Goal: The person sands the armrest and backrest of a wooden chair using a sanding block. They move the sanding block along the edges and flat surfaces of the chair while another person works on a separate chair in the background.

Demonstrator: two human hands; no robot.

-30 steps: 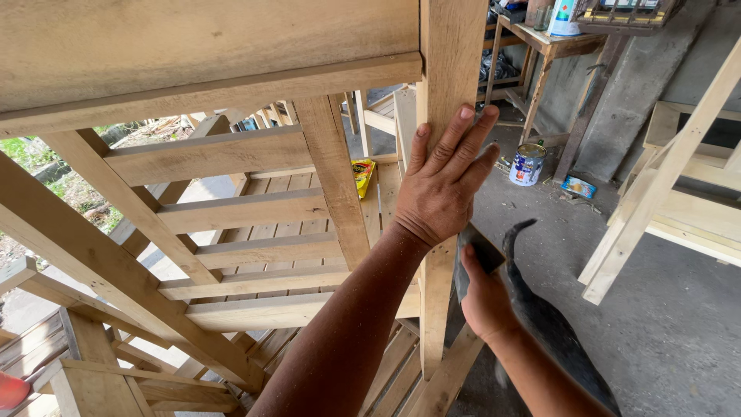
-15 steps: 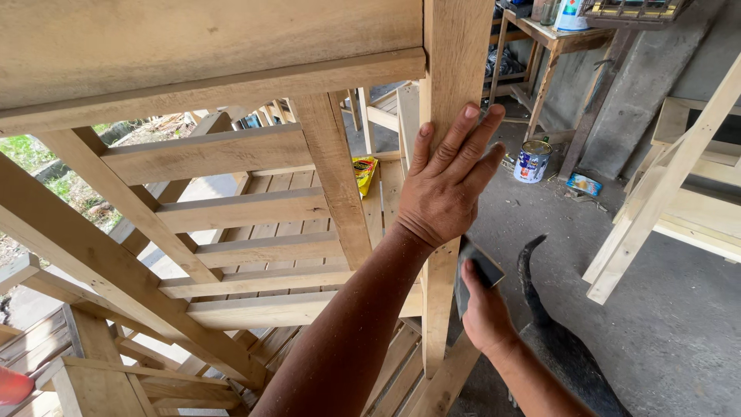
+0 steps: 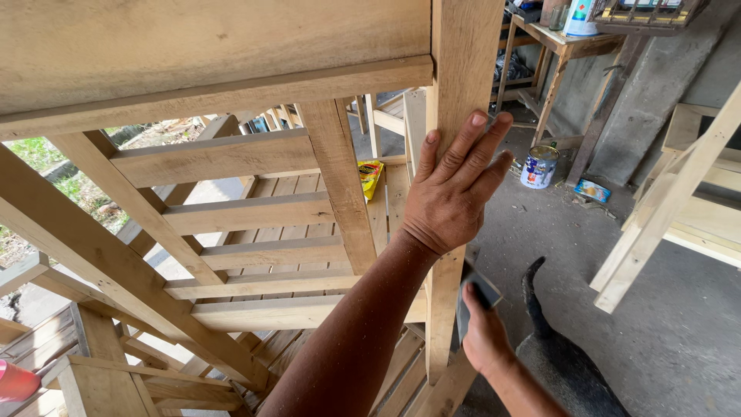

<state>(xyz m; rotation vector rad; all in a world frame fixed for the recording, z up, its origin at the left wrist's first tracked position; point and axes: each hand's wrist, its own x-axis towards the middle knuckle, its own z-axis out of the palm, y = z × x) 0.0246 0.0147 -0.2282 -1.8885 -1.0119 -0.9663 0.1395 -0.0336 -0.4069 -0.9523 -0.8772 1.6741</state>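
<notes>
Two hands work: left hand [image 3: 451, 189] flat on the wooden post [image 3: 463, 62], right hand [image 3: 486, 336] gripping a sanding block [image 3: 477, 297].

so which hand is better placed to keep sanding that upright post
Right. The right hand already grips the dark sanding block against the wooden post, low down. The left hand lies flat on the post higher up, bracing it.
</notes>
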